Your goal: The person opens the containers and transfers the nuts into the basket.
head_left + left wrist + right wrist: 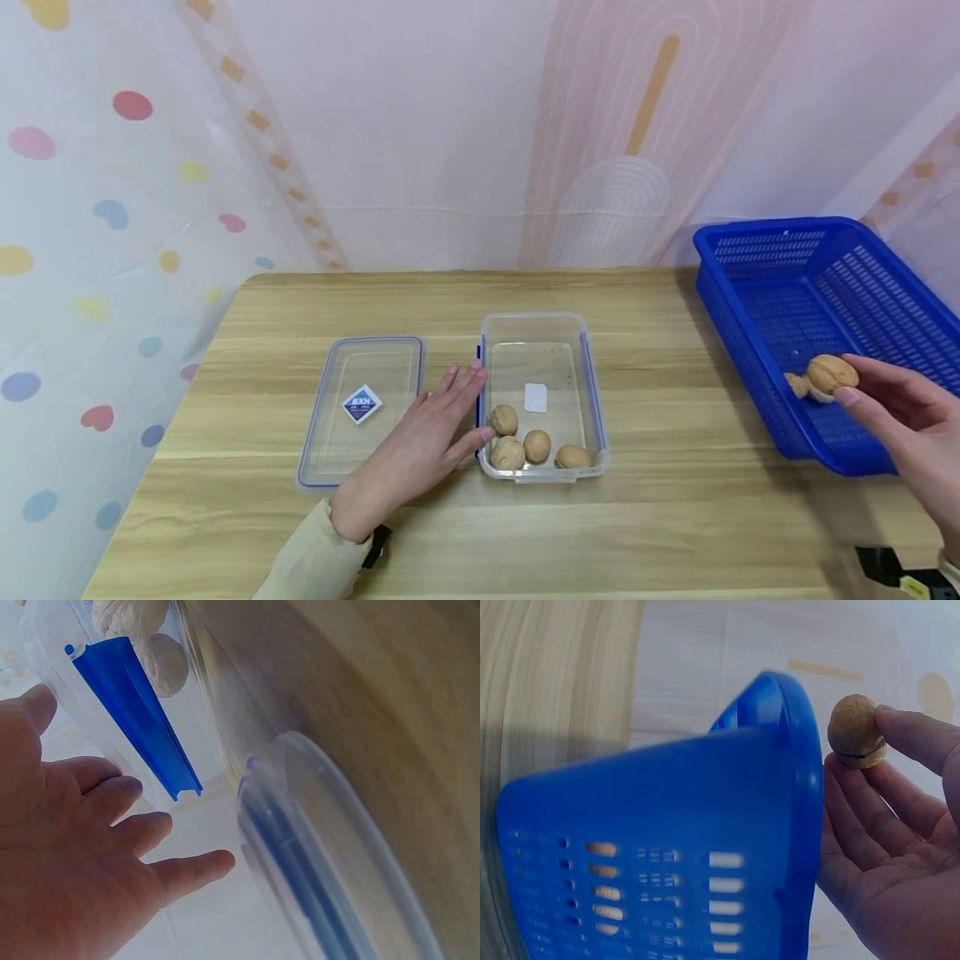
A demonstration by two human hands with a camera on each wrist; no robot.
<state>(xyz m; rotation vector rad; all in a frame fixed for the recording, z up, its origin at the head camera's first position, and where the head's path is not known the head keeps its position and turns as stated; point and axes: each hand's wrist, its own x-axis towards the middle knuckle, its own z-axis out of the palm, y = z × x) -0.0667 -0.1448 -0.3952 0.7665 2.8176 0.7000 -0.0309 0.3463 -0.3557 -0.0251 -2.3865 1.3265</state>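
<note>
My right hand (911, 421) pinches a walnut (831, 375) between thumb and fingers, above the near part of the blue plastic basket (738, 367). In the right wrist view the walnut (855, 729) is up beside the basket's rim. Another walnut (797, 385) shows in the basket, partly hidden behind the held one. With fingers extended, my left hand (420, 442) rests at the left wall of a clear plastic box (592, 392). Several walnuts (537, 446) lie at the near end of that box. A blue clip (139, 712) hangs on its side by my left fingers.
A clear lid (378, 354) with a blue seal and a diamond-shaped label lies left of the box, partly under my left forearm. The wooden table (652, 525) meets a patterned cloth (420, 150) at the back. The basket stands at the table's right side.
</note>
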